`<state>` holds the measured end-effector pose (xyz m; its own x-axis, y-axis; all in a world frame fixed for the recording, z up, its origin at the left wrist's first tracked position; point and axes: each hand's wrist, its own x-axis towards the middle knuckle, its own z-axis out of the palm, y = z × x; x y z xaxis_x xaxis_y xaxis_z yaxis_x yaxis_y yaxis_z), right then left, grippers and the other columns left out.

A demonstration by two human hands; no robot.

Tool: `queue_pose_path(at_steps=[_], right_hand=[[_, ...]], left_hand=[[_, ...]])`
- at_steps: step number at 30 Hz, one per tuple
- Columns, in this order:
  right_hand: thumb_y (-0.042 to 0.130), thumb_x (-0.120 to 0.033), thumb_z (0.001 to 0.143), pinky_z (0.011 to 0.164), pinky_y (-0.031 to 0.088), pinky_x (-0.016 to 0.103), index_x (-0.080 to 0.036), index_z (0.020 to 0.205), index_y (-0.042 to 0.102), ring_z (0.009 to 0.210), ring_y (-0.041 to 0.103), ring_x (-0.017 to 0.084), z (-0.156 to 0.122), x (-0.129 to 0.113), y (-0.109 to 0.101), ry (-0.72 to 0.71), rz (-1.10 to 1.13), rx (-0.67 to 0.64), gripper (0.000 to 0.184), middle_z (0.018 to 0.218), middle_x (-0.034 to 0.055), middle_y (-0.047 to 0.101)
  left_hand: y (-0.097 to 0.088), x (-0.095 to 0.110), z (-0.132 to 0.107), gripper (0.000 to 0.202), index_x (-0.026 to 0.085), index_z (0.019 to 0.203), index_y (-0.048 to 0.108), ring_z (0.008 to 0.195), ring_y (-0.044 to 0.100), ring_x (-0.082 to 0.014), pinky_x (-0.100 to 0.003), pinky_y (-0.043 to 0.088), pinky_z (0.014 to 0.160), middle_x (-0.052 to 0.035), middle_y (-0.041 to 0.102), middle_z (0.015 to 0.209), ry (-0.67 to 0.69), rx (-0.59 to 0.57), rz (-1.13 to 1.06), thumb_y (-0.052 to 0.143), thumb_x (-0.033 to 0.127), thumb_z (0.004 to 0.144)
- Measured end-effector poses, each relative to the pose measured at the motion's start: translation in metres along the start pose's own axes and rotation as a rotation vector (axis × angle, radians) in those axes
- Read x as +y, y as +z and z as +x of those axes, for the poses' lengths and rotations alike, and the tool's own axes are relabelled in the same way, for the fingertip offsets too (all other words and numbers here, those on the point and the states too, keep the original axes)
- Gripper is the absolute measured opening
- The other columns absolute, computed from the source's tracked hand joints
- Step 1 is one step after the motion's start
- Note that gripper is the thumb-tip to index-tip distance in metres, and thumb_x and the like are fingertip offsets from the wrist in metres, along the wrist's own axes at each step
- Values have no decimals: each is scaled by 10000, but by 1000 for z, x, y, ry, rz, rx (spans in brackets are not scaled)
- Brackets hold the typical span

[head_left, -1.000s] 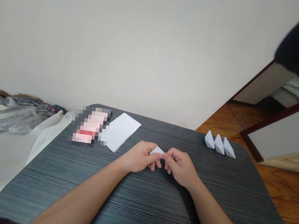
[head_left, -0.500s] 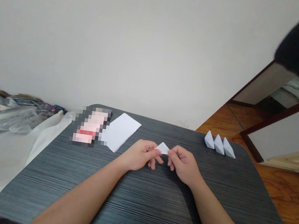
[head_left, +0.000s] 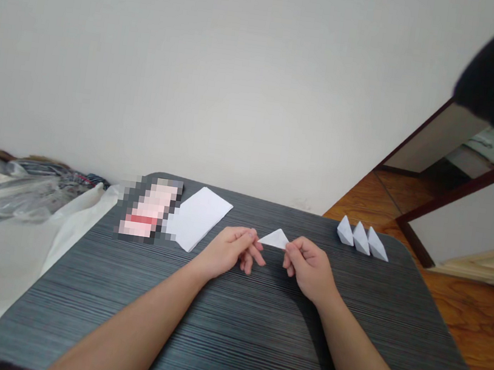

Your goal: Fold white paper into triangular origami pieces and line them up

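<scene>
A small folded white paper triangle (head_left: 275, 238) is held above the table between my two hands, its peak pointing up and away. My right hand (head_left: 310, 267) pinches its right corner between thumb and forefinger, the other fingers curled beneath. Beside the left corner, my left hand (head_left: 232, 250) has its thumb lifted and its fingers loosely spread; whether a finger still touches the paper tip is hard to see. On the right of the table stand three folded white paper pieces (head_left: 362, 238) in a close row.
A stack of white paper (head_left: 200, 218) lies at the back left of the dark table (head_left: 234, 342). Left of it is a blurred-out pinkish item (head_left: 152, 205). Plastic bags and fabric (head_left: 15, 226) lie beside the table's left edge. A wall (head_left: 242, 86) rises behind.
My hands have moved slightly apart, and more of the paper triangle shows between them. The left thumb has come off the paper's face. The triangle has shifted a little right with my right hand.
</scene>
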<state>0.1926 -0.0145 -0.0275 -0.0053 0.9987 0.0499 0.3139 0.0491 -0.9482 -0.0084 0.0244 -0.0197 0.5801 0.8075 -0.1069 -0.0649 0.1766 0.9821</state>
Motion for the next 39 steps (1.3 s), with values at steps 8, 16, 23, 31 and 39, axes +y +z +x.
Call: queue_pose_path(at_steps=[8,16,23,31,39], right_hand=[[484,-384,886,473,374,225,-187,661,508,423,470,96,-2,-3,2,5,-4,-48,299,538,-14,568],[473,-402,889,420,338,204,-183,650,479,383,441,81,-2,-4,3,32,81,-78,324,508,-28,544],[472,-391,893,403,324,196,-181,645,471,368,435,74,-3,-4,3,52,119,-95,325,487,-35,534],[483,-371,889,402,330,192,-180,673,481,373,438,74,-4,-4,5,54,84,-154,289,500,-32,544],[470,-338,895,422,350,191,-178,680,489,400,453,73,-7,-8,10,23,61,-232,268,540,-23,568]], left_hand=[[3,3,-3,285,119,788,531,428,518,-70,-188,359,430,-82,689,728,17,-9,122,458,379,880],[4,5,-4,309,119,761,541,440,512,-71,-181,361,430,-59,666,679,61,13,197,444,386,884],[4,6,-5,284,124,777,538,429,510,-75,-178,360,423,-47,656,640,55,-14,167,449,371,884],[6,8,-5,328,109,761,567,457,524,-73,-188,377,450,-78,676,714,59,-70,191,433,379,890],[8,11,-8,299,115,755,572,460,505,-64,-176,364,450,-48,668,686,35,-69,271,456,361,880]])
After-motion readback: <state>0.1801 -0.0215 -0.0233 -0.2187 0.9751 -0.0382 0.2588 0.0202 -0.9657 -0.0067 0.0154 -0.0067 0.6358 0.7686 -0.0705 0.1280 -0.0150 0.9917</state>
